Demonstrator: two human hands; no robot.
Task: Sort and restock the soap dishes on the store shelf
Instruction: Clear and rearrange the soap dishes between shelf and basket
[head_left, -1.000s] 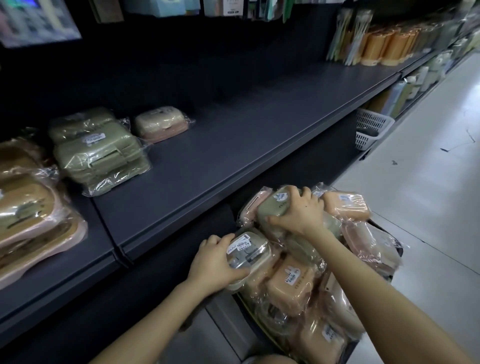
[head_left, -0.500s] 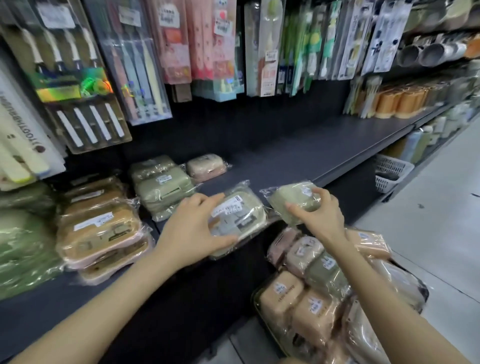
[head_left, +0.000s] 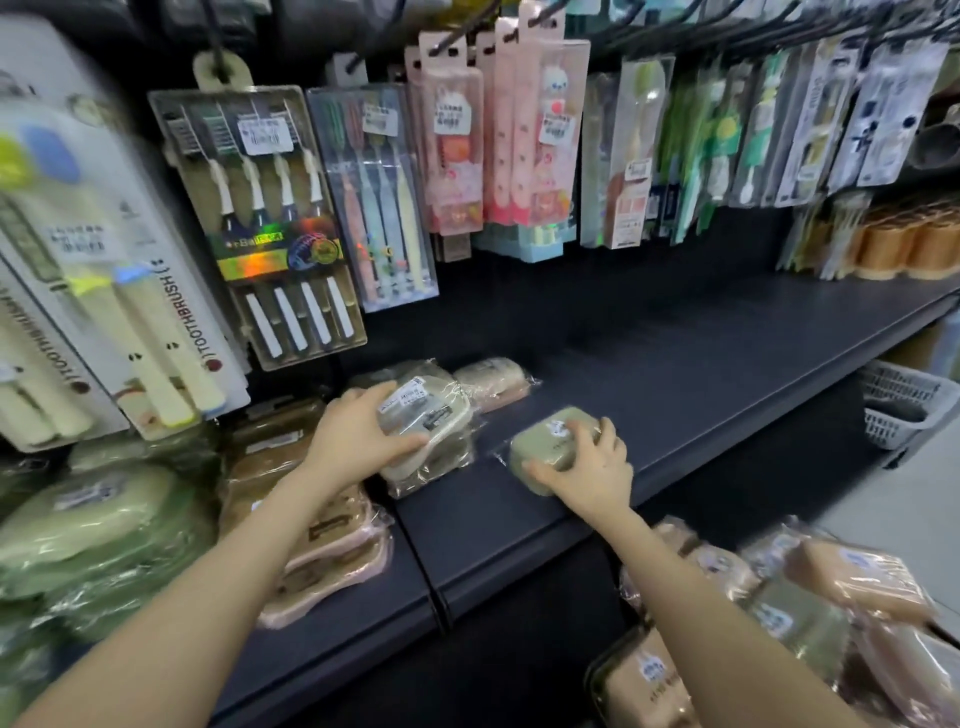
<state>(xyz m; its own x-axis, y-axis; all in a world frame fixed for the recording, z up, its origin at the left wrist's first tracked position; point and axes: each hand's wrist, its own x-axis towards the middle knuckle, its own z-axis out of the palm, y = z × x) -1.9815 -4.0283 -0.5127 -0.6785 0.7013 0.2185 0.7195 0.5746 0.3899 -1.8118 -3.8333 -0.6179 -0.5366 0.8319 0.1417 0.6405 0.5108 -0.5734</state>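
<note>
Two wrapped soap dishes are held at the dark shelf (head_left: 675, 374).
On top of the green stack (head_left: 441, 470), the left hand (head_left: 358, 441) curls round a pale green dish (head_left: 434, 410). Just beside that stack, near the front edge, the right hand (head_left: 592, 473) grips a smaller olive dish (head_left: 545, 441) on the bare board.

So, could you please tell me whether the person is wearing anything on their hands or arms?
Nothing shows: the left hand and right hand are bare, with no gloves, rings or watch visible. The left forearm and right forearm are uncovered, no sleeve in frame.
</note>
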